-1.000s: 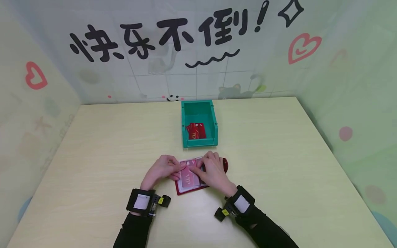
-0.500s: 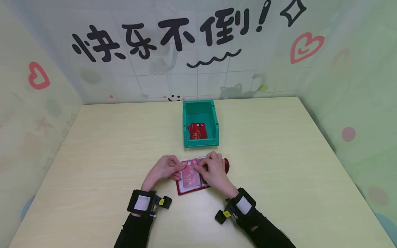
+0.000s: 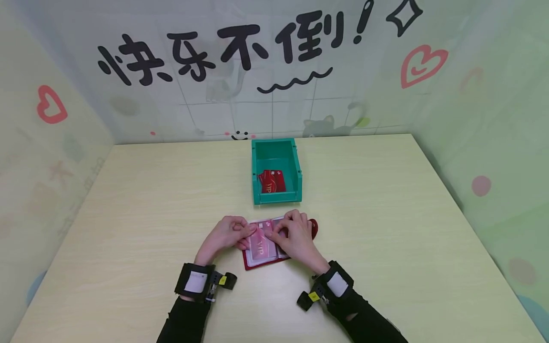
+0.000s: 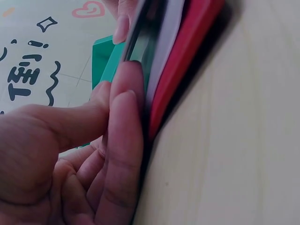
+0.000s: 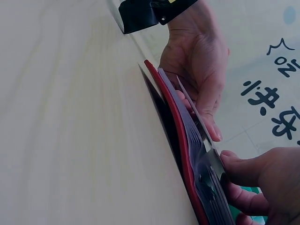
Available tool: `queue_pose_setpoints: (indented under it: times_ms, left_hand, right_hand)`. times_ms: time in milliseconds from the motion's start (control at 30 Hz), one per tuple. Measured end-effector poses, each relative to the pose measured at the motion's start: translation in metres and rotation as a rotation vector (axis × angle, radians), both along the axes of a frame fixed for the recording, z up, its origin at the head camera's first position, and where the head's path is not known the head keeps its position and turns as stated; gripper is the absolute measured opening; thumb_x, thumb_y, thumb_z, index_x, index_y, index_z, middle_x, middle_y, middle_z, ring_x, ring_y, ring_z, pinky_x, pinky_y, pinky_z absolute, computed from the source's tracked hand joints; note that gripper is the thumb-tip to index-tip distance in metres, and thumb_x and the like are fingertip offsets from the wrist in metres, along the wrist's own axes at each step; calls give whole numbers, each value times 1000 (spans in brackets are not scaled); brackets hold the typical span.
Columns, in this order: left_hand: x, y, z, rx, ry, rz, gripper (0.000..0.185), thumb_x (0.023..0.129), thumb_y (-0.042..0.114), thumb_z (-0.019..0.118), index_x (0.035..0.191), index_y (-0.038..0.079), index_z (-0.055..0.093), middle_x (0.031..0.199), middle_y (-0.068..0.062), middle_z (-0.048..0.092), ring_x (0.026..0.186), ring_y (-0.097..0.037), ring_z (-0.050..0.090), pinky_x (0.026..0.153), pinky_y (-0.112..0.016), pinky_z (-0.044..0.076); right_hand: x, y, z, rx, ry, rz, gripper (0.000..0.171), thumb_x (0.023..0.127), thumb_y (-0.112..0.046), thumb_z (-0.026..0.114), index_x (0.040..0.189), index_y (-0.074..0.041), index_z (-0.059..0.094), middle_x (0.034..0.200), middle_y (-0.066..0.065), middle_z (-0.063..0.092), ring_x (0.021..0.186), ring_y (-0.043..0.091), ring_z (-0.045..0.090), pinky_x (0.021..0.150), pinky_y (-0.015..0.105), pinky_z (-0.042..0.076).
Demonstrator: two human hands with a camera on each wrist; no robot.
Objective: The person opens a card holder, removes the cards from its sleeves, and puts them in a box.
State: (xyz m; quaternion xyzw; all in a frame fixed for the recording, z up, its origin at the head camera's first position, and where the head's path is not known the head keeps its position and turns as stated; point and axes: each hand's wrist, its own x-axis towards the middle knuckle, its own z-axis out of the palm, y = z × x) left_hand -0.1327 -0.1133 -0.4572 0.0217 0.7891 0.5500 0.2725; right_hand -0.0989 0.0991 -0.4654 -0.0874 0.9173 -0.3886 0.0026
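Observation:
A red-covered card holder [image 3: 247, 263] lies spread on the table, its clear pages fanned up from the cover in the right wrist view. A pink-looking VIP card [image 3: 259, 248] shows on its left page. My left hand [image 3: 227, 233] pinches the left edge of that page between thumb and fingers. My right hand [image 3: 298, 238] pinches the page near its right side with thumb and forefinger, the other fingers over the holder's right half. Side-on in the left wrist view, the red cover [image 4: 190, 51] rises beside the left fingertips. The right palm hides much of the right page.
Behind the holder stands a green bin [image 3: 276, 197] with several red VIP cards [image 3: 273, 181] in it. A dark red rounded piece [image 3: 315, 228] shows beyond the right hand. Printed curtains [image 3: 141, 114] border the table at the back and sides.
My right thumb and forefinger have shifted slightly along the page, with more of its right part showing. The left hand keeps its pinch; the card holder and the bin stay in place.

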Motion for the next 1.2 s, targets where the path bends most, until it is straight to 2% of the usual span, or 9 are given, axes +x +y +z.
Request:
queue_pose_setpoints:
  times_ms: [333,567,1000,1200]
  left_hand:
    - [-1,-1,-2,15,-3,-21,25,99,22,64,93,-2,62,65,1,69,58,-8,66,61,-24,59]
    - [1,-1,2,-11,-8,5,27,97,23,68,96,-3,65,67,-1,71,56,-8,64,59,-23,57]
    - [-1,0,-2,35,-28,-5,20,99,18,65,93,-1,62,66,2,69,58,-8,64,60,-21,56]
    - [-1,2,0,12,7,24,24,96,20,69,91,-2,64,65,3,66,57,-7,61,57,-21,55]
  right_hand:
    - [0,1,-3,-29,9,-5,22,89,-28,76,78,-10,73,100,7,45,99,24,36,81,38,22]
    - [0,-1,-1,-34,-21,-12,21,88,-30,77,78,-12,73,104,8,46,104,25,37,85,42,25]
    - [1,2,-1,-55,-10,-28,20,91,-23,74,85,-4,75,106,11,47,105,28,36,86,41,24]
    - [0,3,0,-69,-14,-12,18,92,-22,73,85,-5,75,107,11,46,104,27,36,85,41,24]
